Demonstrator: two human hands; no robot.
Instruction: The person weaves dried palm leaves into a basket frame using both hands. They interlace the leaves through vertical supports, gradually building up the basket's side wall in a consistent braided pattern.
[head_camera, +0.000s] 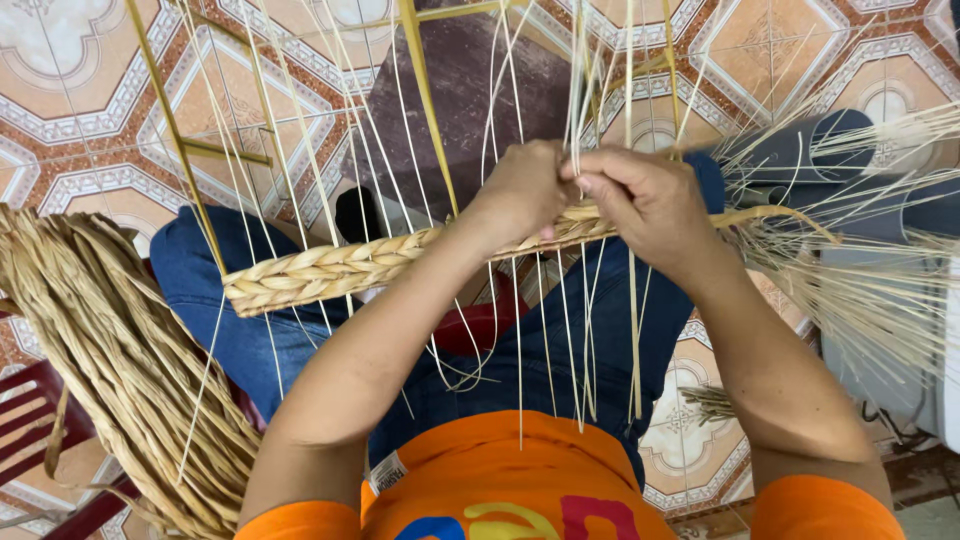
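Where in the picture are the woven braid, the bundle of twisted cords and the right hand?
braid (320, 270), head view, on the finished plaited length left of the hands.
cord bundle (110, 340), head view, on the middle of the hanging cords.
right hand (650, 205), head view, on the back of the hand.

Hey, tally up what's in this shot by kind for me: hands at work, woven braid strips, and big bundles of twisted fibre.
Hands: 2, the left hand and right hand, both gripping the braid
Woven braid strip: 1
Bundle of twisted fibre: 1
Total: 4
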